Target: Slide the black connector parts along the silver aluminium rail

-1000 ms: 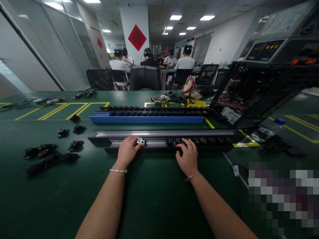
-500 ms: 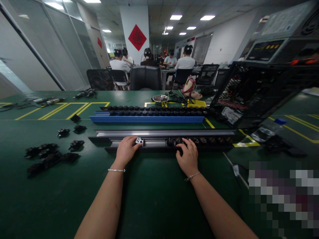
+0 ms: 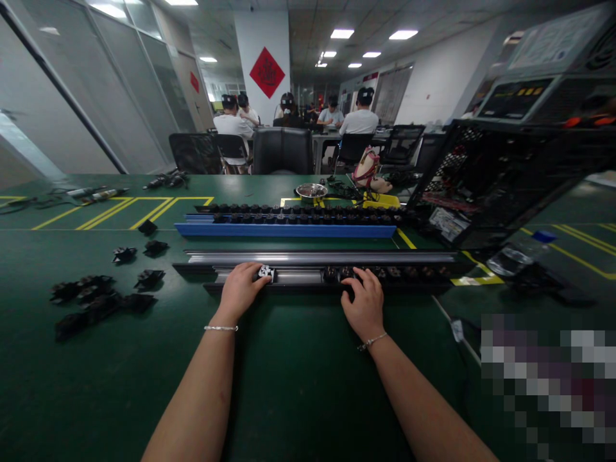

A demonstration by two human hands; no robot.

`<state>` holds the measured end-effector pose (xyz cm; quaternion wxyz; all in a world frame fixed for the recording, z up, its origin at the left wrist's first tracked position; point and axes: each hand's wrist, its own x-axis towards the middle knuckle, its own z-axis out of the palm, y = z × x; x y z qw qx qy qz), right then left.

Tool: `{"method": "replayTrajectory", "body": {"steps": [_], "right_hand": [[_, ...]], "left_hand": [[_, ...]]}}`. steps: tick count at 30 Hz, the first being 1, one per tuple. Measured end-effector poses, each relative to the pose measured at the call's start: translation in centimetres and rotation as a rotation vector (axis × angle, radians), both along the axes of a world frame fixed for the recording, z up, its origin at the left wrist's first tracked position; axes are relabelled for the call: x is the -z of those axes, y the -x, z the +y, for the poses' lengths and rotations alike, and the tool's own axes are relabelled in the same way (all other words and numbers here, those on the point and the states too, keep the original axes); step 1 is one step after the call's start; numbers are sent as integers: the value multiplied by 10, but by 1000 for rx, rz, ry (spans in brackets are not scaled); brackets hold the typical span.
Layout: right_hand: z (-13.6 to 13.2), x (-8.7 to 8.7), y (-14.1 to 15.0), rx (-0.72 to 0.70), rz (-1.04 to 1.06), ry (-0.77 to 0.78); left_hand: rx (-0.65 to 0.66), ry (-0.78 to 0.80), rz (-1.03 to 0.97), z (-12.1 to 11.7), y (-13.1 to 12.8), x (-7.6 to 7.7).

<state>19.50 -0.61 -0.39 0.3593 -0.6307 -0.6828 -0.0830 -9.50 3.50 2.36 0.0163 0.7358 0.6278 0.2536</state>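
A long grey metal rail (image 3: 308,258) lies across the green table in front of me, with a row of small black parts (image 3: 409,272) seated in its right half. My left hand (image 3: 239,290) rests on the rail's near edge, its fingers closed on a small black-and-white part (image 3: 265,273) in the channel. My right hand (image 3: 364,299) lies on the rail further right, fingers curled over the first black parts of the row.
A blue rail (image 3: 283,230) filled with black parts lies behind. Loose black parts (image 3: 96,301) are scattered at the left. A metal bowl (image 3: 310,190), a black mesh case (image 3: 491,179) and a water bottle (image 3: 517,255) stand at the right. Several seated people (image 3: 359,119) work at far tables.
My left hand has slid the small part a little to the left along the rail. My right hand has stayed where it was.
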Motion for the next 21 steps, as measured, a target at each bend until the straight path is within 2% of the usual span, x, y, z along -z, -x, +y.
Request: {"method": "replayTrajectory", "body": {"steps": [21], "right_hand": [[0,-1,1,10,-1,1]], "left_hand": [[6,4,-28,0,16,-1]]}}
